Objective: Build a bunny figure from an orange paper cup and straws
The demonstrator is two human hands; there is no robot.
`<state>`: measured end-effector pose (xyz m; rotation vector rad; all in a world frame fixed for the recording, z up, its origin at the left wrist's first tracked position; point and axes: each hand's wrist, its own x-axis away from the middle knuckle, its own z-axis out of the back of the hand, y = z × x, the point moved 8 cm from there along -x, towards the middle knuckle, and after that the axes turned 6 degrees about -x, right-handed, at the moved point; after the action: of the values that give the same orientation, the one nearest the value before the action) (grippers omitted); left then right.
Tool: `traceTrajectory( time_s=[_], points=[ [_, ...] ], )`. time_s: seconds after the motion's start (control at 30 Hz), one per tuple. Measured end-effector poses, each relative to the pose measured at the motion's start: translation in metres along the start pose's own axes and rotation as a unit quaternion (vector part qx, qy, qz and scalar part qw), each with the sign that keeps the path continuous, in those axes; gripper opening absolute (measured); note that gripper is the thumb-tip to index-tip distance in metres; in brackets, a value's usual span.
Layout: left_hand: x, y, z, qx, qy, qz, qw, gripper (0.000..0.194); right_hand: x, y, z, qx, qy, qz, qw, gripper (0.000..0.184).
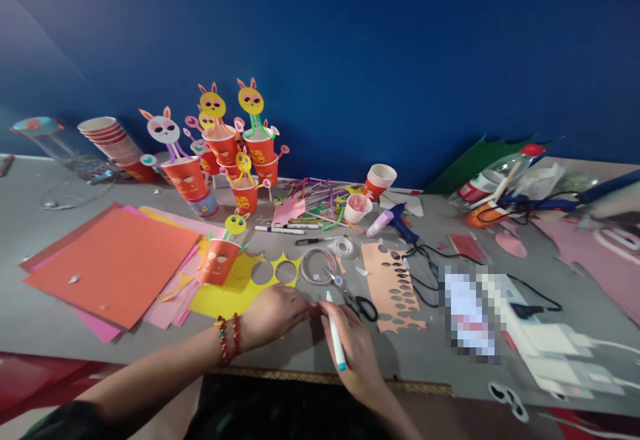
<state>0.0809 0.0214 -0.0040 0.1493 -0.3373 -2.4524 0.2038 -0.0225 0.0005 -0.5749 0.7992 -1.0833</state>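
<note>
In my right hand (pixel 353 347) is a white marker (pixel 336 337) with a teal end pointing down toward me. My left hand (pixel 273 313), with red bead bracelets at the wrist, is closed close beside the right fingertips; what it pinches is hidden. Black-handled scissors (pixel 367 308) lie just beyond my right hand. Past my left hand is a yellow paper sheet (pixel 240 287) with round holes cut out. On that sheet stands an orange paper cup (pixel 219 261) with a yellow animal face on top. A roll of clear tape (pixel 319 265) lies beyond both hands.
Several decorated cups (pixel 247 195) stand at the back left, near a stack of paper cups (pixel 117 145). Colored paper sheets (pixel 120 260) cover the left side. A glue gun (pixel 403 225) and its black cable lie right of centre, with a power strip (pixel 533 340) farther right.
</note>
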Motion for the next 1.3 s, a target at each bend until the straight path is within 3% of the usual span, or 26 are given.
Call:
traceTrajectory(
  time_s=[0.13, 0.3, 0.47, 0.6, 0.77, 0.83, 0.9, 1.1, 1.3],
  points=[
    [0.014, 0.004, 0.008, -0.029, 0.061, -0.035, 0.997, 0.026, 0.000, 0.003, -0.002, 0.000, -0.003, 0.008, 1.000, 0.036],
    [0.020, 0.016, 0.005, -0.048, 0.091, -0.117, 0.988, 0.031, -0.008, -0.002, 0.001, 0.008, 0.002, 0.025, 1.000, 0.035],
    [0.013, 0.014, 0.001, -0.075, 0.101, -0.058, 0.990, 0.025, -0.014, -0.010, 0.011, 0.011, 0.031, 0.052, 0.998, 0.034],
    [0.012, 0.013, 0.001, -0.040, 0.087, -0.038, 0.995, 0.030, -0.009, -0.008, 0.019, 0.032, 0.058, 0.062, 0.996, 0.031],
    [0.017, 0.008, 0.005, -0.009, 0.107, -0.040, 0.993, 0.037, -0.002, 0.012, 0.030, -0.042, 0.118, -0.004, 0.992, 0.014],
    [0.016, 0.007, 0.003, -0.010, 0.110, -0.041, 0.993, 0.036, -0.003, 0.020, 0.027, -0.070, 0.116, -0.042, 0.990, 0.006],
    [0.015, 0.007, 0.001, -0.012, 0.112, -0.046, 0.993, 0.032, -0.008, 0.021, 0.022, -0.069, 0.100, -0.057, 0.991, 0.012],
    [0.014, 0.010, 0.000, -0.023, 0.123, -0.045, 0.991, 0.028, -0.025, 0.011, 0.016, -0.008, 0.087, 0.002, 0.996, 0.020],
    [0.013, 0.011, 0.004, -0.023, 0.133, -0.041, 0.990, 0.024, -0.028, 0.011, 0.013, -0.003, 0.075, 0.014, 0.997, 0.020]
  ],
)
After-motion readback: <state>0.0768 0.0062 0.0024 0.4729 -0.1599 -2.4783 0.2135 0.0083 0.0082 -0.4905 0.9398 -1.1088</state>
